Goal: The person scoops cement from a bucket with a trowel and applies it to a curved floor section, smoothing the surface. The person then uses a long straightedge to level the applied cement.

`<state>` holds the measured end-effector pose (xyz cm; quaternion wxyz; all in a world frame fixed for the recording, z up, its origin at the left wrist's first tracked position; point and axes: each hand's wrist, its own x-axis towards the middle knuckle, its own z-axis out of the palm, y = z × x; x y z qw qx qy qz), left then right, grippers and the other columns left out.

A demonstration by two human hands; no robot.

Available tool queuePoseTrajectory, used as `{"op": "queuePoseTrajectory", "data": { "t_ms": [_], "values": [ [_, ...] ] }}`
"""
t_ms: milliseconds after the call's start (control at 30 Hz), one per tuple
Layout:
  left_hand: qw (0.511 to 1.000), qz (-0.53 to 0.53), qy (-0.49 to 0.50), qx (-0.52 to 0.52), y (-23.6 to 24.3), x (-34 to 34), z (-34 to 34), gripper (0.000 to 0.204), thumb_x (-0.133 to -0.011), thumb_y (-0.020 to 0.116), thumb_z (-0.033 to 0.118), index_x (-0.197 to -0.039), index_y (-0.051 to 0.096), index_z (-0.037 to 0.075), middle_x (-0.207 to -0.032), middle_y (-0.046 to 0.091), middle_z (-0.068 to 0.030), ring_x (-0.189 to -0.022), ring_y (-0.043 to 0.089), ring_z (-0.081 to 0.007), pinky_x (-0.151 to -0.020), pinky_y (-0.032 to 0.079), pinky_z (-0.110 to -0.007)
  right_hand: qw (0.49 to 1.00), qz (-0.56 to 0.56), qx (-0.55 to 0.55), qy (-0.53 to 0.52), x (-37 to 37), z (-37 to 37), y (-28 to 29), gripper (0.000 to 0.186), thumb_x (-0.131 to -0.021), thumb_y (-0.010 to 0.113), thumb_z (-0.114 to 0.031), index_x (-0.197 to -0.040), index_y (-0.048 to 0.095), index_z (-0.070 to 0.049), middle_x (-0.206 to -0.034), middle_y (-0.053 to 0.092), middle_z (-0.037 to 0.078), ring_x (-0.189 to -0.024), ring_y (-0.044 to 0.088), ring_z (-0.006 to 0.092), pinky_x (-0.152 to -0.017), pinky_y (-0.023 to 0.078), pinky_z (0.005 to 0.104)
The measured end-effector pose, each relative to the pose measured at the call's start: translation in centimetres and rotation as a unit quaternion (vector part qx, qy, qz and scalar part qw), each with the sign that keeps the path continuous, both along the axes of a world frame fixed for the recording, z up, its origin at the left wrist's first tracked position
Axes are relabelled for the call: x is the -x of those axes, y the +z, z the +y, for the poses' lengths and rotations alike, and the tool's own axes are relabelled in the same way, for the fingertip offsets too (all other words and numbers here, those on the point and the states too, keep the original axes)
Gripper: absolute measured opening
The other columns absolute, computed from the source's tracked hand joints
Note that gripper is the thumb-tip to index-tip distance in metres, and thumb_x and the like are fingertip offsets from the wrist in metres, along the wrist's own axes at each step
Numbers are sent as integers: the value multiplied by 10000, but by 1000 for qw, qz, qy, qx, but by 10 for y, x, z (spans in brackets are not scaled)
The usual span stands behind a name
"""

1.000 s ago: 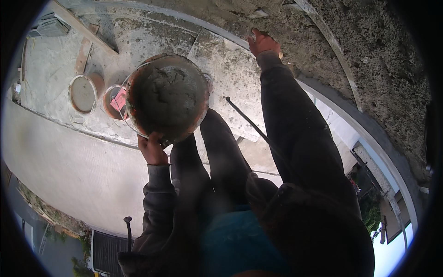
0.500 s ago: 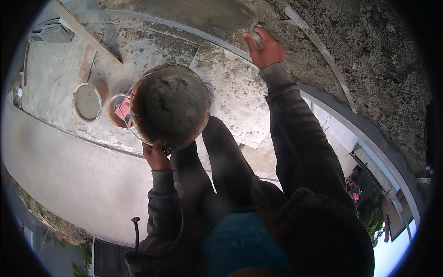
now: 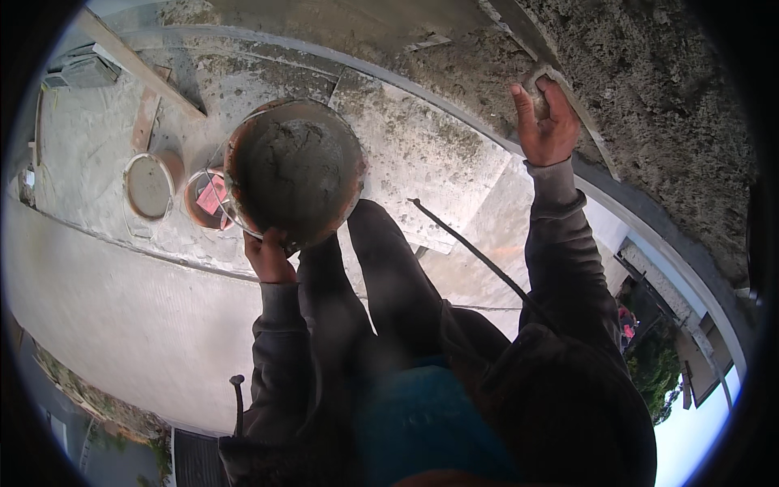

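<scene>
My left hand (image 3: 268,258) grips the near rim of a bucket (image 3: 294,177) of wet grey mortar, held above my dark-trousered legs. My right hand (image 3: 548,123) is raised at the upper right against a rough grey plastered surface (image 3: 645,122), beside a long pale strip (image 3: 595,135). Its fingers are curled on a small grey piece, partly hidden, that I cannot make out.
On the pale slab stand a bucket of grey liquid (image 3: 149,187) and a bucket with pinkish-red items (image 3: 200,197). Timber boards (image 3: 141,62) lean at the upper left, near grey stacked blocks (image 3: 83,70). A ledge (image 3: 438,103) runs along the plastered surface.
My right hand has moved to the right along the rough surface, most clearly in the last half second, and now sits a little lower. The bucket in my left hand has shifted only slightly.
</scene>
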<state>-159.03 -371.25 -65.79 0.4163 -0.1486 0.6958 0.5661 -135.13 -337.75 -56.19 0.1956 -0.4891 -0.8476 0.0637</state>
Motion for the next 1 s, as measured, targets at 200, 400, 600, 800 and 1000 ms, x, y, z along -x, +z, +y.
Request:
{"op": "queuePoseTrajectory", "data": {
  "t_ms": [200, 400, 600, 800, 1000],
  "values": [
    [997, 15, -22, -70, -17, -13, 48, 413, -731, 527, -40, -1141, 561, 3, -964, 617, -37, -825, 568, -128, -728, 462, -258, 962, -38, 219, 156, 6, -95, -30, 232, -838, 700, -289, -909, 636, -78, -778, 623, 62, -679, 631, 244, -609, 500, 380],
    [997, 5, -1, -76, -24, -24, 70, 406, -724, 516, -65, -1124, 558, -2, -943, 611, -36, -791, 565, -124, -700, 459, -245, 978, -86, 143, 127, -4, -75, -58, 263, -852, 672, -336, -975, 628, -107, -900, 668, 71, -768, 674, 264, -631, 539, 373],
    [998, -9, 17, -59, -32, -29, 66, 431, -724, 521, -67, -1144, 553, 28, -918, 608, -41, -738, 589, -144, -626, 503, -265, 977, -137, 132, 94, -15, 16, -152, 398, -903, 582, -465, -1153, 613, -157, -1070, 673, 113, -895, 676, 324, -754, 544, 452],
    [1000, -30, 9, 1, -22, -24, 37, 466, -725, 539, -43, -1188, 543, 15, -1002, 618, -69, -809, 625, -168, -692, 546, -277, 921, -320, 223, -13, 9, 47, -180, 497, -880, 525, -615, -1201, 616, -246, -1101, 682, 120, -947, 671, 349, -783, 543, 480],
    [999, -3, 19, 37, -34, -25, 0, 460, -726, 528, -42, -1183, 550, -1, -1038, 624, -79, -856, 628, -172, -737, 531, -273, 959, -265, 97, -2, -43, 32, -193, 414, -889, 556, -519, -1200, 601, -249, -1096, 685, 55, -946, 680, 294, -803, 546, 452]
  ]
}}
